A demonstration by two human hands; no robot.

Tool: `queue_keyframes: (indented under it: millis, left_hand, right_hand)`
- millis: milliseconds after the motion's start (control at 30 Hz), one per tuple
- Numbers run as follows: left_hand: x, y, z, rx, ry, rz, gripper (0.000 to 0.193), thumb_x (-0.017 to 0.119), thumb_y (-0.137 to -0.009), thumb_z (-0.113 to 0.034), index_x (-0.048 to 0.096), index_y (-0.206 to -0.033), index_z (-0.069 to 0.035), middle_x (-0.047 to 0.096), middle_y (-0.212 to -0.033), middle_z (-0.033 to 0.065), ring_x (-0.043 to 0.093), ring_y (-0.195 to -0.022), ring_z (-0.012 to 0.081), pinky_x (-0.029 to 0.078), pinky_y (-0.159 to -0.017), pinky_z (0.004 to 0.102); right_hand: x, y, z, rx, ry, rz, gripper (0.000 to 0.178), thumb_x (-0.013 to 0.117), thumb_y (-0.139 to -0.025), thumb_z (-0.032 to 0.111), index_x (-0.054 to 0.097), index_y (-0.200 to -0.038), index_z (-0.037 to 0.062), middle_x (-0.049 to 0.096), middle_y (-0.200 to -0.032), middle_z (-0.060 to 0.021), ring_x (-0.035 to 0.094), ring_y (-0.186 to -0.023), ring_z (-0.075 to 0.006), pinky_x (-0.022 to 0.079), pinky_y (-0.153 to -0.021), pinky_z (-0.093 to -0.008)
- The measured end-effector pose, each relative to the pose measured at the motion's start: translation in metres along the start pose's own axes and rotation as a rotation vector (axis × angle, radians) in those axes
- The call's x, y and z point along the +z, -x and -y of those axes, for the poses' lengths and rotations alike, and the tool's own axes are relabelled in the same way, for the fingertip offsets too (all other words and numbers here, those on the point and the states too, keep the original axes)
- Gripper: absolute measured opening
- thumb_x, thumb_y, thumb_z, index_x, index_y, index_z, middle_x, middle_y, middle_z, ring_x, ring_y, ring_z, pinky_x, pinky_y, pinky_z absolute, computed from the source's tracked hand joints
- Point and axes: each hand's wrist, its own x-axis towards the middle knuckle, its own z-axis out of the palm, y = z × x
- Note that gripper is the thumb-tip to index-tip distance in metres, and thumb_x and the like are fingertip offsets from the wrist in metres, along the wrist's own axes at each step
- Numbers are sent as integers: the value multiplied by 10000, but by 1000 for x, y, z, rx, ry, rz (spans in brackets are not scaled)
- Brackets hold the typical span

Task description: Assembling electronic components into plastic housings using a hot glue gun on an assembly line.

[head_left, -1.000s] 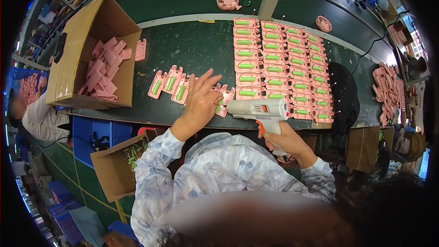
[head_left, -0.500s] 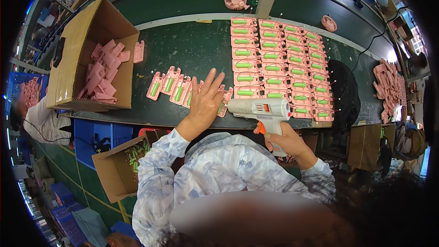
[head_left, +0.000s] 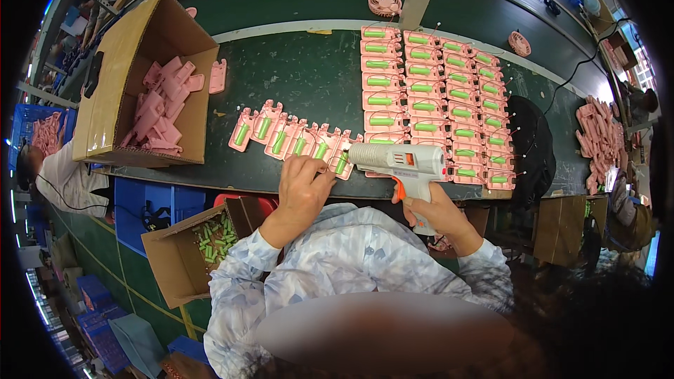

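The glue gun is clamped in the right hand, the grip of the left hand cannot be told, batteries are already seated in cases beyond both, and apparently unfitted parts are boxed leftward.

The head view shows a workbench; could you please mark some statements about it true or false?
1. The right hand grips a glue gun. True.
2. The glue gun's trigger is blue. False: the trigger is orange.
3. The left hand is to the left of the glue gun. True.
4. The cardboard box on the workbench is full of batteries. False: that cardboard box holds pink plastic parts.
5. Green cylindrical batteries lie in the gridded pink casings. True.
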Motion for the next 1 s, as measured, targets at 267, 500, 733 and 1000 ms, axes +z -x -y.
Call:
queue_keyframes:
  millis: [267, 500, 733, 1000]
  left_hand:
    - [16, 13, -3, -40, -56, 5, 255, 807, -651, -126, 714, -889, -130, 601, -869, -17, 555, -877, 205, 378, -816, 389]
    - [23, 16, -2, -63, -77, -17, 259, 816, -662, -161, 713, -899, -139, 600, -839, -21, 554, -855, 197, 362, -801, 389]
    - [27, 17, -9, -112, -92, -34, 301, 823, -679, -221, 699, -939, -133, 601, -831, -6, 554, -843, 209, 354, -790, 402]
    - [18, 26, -4, -152, -127, -14, 291, 828, -694, -193, 684, -933, -108, 639, -891, 31, 577, -868, 228, 354, -797, 395]
  right_hand:
    - [-6, 12, 1, 123, 79, -17, 210, 562, -917, 116, 573, -1086, -10, 626, -930, -69, 540, -583, -109, 432, -526, -268]
    - [-5, 12, -4, -4, 13, 11, 232, 588, -926, 165, 574, -1087, -2, 618, -883, -65, 543, -583, -98, 426, -528, -258]
    - [-4, 10, -6, -34, -54, 7, 247, 580, -926, 146, 578, -1128, 5, 593, -860, -44, 538, -590, -96, 426, -535, -250]
    - [-13, 7, -3, -68, -62, 60, 376, 613, -915, 201, 550, -1213, -19, 639, -1108, -134, 571, -611, -127, 465, -561, -267]
